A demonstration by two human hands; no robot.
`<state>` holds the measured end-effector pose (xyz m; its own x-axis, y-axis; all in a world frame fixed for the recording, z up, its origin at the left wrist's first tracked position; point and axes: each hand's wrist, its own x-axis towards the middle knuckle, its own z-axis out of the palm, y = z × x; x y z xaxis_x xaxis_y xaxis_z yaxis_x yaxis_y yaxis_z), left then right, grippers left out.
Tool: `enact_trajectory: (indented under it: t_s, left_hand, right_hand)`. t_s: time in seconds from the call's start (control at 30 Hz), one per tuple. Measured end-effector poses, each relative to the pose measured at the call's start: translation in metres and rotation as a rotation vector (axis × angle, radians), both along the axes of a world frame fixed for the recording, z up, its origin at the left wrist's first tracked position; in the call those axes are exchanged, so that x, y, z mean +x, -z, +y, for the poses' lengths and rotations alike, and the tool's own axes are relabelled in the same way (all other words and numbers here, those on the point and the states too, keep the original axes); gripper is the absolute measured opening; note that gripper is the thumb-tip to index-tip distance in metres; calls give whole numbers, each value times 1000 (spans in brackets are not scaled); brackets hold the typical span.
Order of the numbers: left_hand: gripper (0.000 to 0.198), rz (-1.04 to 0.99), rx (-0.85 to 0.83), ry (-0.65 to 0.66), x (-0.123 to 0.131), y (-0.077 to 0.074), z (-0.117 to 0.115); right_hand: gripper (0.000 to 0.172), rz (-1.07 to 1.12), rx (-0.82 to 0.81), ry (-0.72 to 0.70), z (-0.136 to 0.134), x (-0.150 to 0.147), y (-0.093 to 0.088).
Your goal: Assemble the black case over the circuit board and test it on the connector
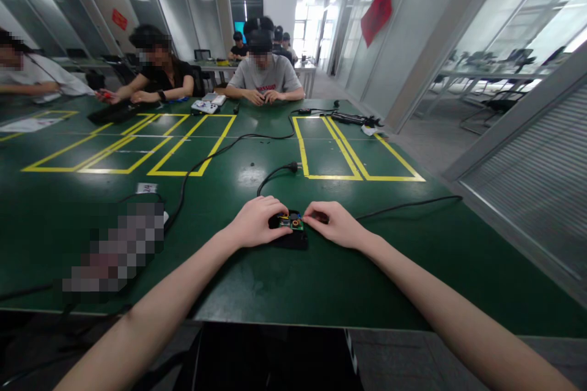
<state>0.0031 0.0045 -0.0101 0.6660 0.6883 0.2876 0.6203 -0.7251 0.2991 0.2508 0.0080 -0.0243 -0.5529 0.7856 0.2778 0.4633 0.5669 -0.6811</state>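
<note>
A small green circuit board (298, 226) with a copper-coloured coil sits in an open black casing (293, 242) on the table in front of me. My left hand (261, 223) grips the left side of the board and casing between thumb and fingers. From the right, my right hand (337, 224) comes up to the board's edge with thumb and fingertips pinched together. A bit of blue shows at those fingertips; what they hold is too small to make out. The fingers of my left hand hide the left part of the board.
The green table (238, 293) bears yellow tape rectangles. Beyond my hands lies a black plug (292, 167) on a cable. A long black cord (215, 156) crosses the table. A blurred-out object (121, 247) lies at left. Co-workers sit at the far side; black tools (355, 118) lie far right.
</note>
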Motion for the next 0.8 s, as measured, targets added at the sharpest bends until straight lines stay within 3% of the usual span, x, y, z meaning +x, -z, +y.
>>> enact_trajectory:
  t_s: [0.13,0.27,0.37,0.8]
  left_hand:
    - [43,7,-7,-44,-3,0,3]
    - [59,3,-27,-18,-6,2,3]
    - [67,-6,-43,4,-6,3,2]
    - [66,-13,-38,13,-5,5,2]
  right_hand:
    - [22,-18,84,33,0,-3,3]
    - [14,35,90,53,2,-2,4]
    - [17,83,87,18,2,-1,5]
    - [19,80,92,-2,0,-3,3]
